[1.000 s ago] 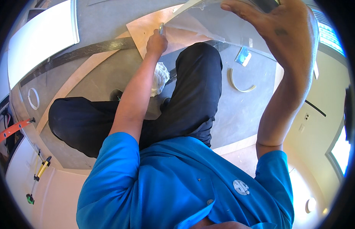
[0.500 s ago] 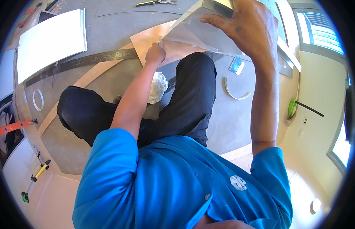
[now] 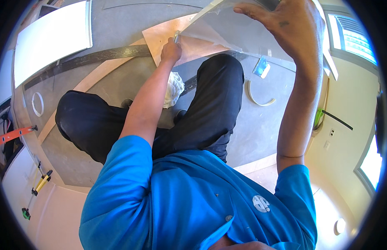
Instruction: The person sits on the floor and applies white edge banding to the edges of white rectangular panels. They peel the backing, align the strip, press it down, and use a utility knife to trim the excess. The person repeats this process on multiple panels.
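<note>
My left hand is closed round a small, slim metal-coloured tool, mostly hidden by the fingers. Its tip is beside the lower left corner of a see-through panel with a pale edge strip. The panel stands tilted over a thin tan wooden sheet on the floor. At the upper right, my right hand grips the panel's raised end, thumb on the near side; the other fingers are largely out of sight. A crumpled white cloth or bag lies between my legs, below my left forearm.
A large white panel lies at the far left by a dark curved strip. Beyond my right knee are a blue-and-white packet and a curved white strip. A white ring and an orange level-like bar lie left.
My right hand has moved right and up with the panel's raised end. My left hand has shifted slightly right and up along the panel's lower corner, still holding the small tool.
</note>
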Demonstrator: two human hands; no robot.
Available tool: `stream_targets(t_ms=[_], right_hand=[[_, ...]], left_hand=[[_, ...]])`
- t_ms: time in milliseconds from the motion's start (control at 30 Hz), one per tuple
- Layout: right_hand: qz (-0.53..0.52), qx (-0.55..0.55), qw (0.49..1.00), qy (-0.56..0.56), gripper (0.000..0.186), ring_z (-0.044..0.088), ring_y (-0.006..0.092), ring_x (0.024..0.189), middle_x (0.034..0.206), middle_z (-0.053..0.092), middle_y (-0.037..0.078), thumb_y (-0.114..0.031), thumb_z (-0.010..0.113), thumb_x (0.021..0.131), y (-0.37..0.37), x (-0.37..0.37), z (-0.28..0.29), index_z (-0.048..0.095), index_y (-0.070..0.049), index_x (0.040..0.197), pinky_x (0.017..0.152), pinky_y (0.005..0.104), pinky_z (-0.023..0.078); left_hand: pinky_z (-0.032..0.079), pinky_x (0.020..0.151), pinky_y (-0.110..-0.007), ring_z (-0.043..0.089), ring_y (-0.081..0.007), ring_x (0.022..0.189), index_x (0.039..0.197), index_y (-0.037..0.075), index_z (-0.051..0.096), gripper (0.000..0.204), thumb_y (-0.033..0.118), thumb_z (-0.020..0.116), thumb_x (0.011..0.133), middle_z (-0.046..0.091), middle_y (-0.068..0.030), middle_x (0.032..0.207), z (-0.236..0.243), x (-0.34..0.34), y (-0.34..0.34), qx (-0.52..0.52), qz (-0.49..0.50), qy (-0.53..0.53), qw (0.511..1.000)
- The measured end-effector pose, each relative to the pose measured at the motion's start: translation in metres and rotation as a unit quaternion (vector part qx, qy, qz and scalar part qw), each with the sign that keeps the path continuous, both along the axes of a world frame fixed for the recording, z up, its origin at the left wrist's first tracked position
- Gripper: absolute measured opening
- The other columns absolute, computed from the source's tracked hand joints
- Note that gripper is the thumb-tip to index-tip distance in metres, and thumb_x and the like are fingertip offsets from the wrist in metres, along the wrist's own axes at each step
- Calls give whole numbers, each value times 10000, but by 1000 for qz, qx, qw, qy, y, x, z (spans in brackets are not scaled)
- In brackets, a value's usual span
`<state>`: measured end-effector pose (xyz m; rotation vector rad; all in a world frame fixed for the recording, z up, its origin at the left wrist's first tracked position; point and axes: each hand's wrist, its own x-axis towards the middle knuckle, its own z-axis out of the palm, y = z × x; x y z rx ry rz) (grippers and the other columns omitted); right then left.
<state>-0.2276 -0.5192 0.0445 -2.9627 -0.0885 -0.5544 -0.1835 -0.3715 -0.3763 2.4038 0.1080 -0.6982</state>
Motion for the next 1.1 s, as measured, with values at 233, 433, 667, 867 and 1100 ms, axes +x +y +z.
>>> stream_targets(t_ms=[233, 433, 667, 867, 1100], right_hand=[[-3, -16, 999, 34, 470, 638, 416, 782, 790, 657, 216, -314, 916, 678, -4, 7, 5, 651, -20, 932, 706, 468, 478], [-16, -46, 999, 1, 461, 664, 404, 795, 809, 677, 221, -292, 914, 681, 11, -1, 1, 670, -19, 961, 726, 470, 491], [-11, 61, 998, 17, 449, 678, 370, 767, 809, 693, 196, -233, 928, 666, -11, -1, -5, 681, -23, 977, 693, 434, 502], [-23, -9, 999, 42, 423, 671, 375, 766, 797, 680, 181, -258, 920, 690, 0, -5, -1, 648, -35, 925, 688, 447, 495], [-30, -24, 998, 53, 460, 665, 415, 849, 830, 681, 198, -328, 909, 690, -9, 6, 9, 639, -31, 915, 726, 485, 492]], left_hand=[[519, 942, -556, 667, -482, 1096, 1263, 31, 532, 388, 325, 531, 1010, 687, -309, 1152, -14, -6, -5, -32, 23, -19, 999], [520, 947, -558, 666, -486, 1107, 1256, -11, 527, 406, 308, 528, 1005, 677, -331, 1170, -13, 4, -5, -23, 7, -8, 1000], [518, 964, -564, 660, -490, 1134, 1275, -10, 521, 388, 269, 500, 1006, 671, -332, 1198, 4, 13, -17, 13, -49, 18, 999], [515, 994, -538, 654, -471, 1173, 1301, -21, 518, 388, 215, 480, 995, 670, -321, 1226, -10, -13, -3, 47, -41, 35, 997], [512, 1002, -525, 653, -453, 1187, 1292, -13, 561, 404, 258, 521, 995, 672, -301, 1246, 30, 0, 10, 13, -5, 45, 999]])
